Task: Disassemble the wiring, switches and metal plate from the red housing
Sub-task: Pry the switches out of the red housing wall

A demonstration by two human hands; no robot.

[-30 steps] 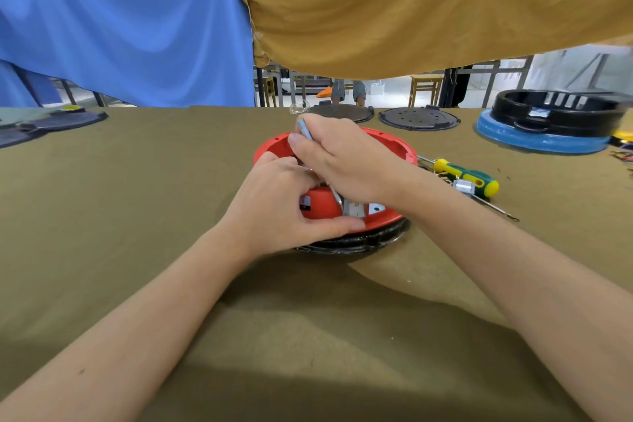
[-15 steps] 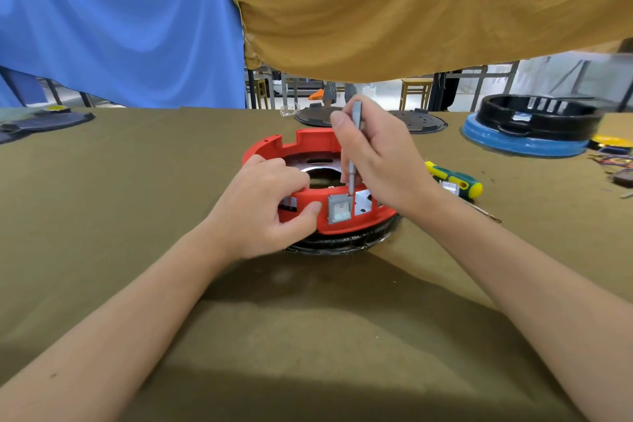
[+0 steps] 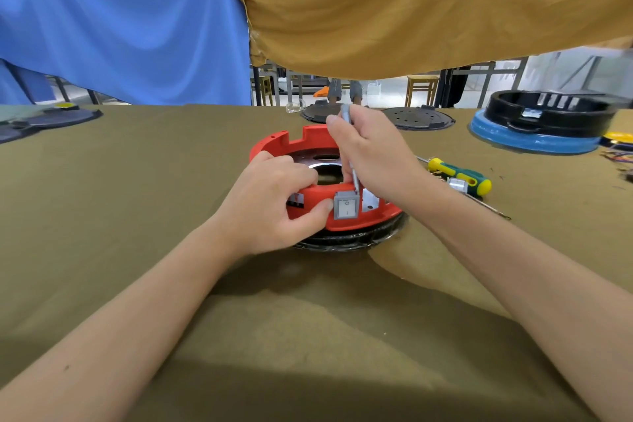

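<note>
Head view: we see the red housing [image 3: 308,138] mid-table, its grey switch [image 3: 346,209] half out of the near wall. Our left hand [image 3: 274,202] clasps that wall; our right hand [image 3: 370,154] pinches a thin tool [image 3: 352,171] against the switch. A slip could jab our thumb.

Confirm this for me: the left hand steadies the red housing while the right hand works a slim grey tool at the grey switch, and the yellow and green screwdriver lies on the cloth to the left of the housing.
One detail is wrong. The head view shows the yellow and green screwdriver lying to the right of the red housing, not the left. The rest holds: the left hand steadies the housing while the right hand works a slim grey tool at the grey switch.
</note>
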